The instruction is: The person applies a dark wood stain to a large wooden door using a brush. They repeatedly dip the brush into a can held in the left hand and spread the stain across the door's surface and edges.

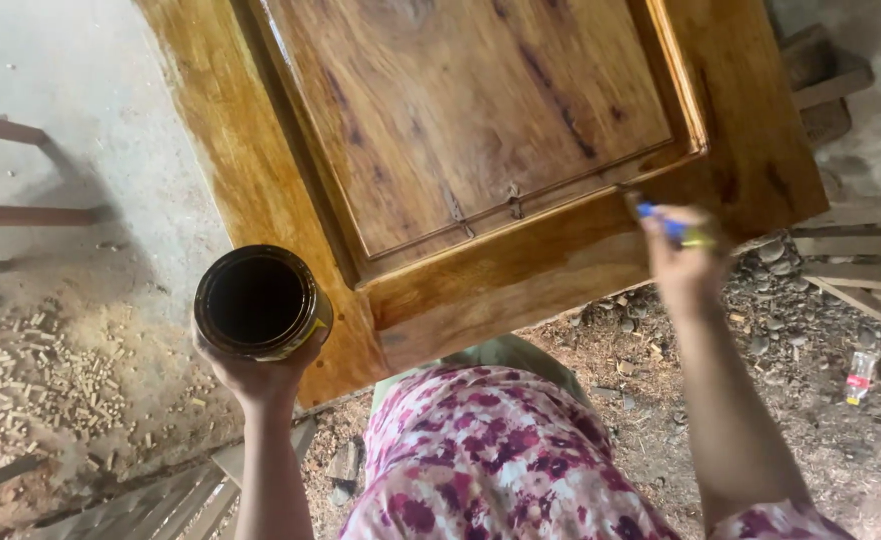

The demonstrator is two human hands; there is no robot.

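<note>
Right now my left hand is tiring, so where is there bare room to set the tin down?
Bare concrete floor lies left of the door panel, above the wood chips. The left hand holds the tin near it. Crowded: stones and planks beyond the right hand and brush.

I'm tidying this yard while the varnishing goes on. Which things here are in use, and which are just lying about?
In use:
left hand holding the open tin
right hand with the blue-handled brush
glossy wooden door panel

Lying about:
small plastic bottle
wood offcuts
timber planks
</note>
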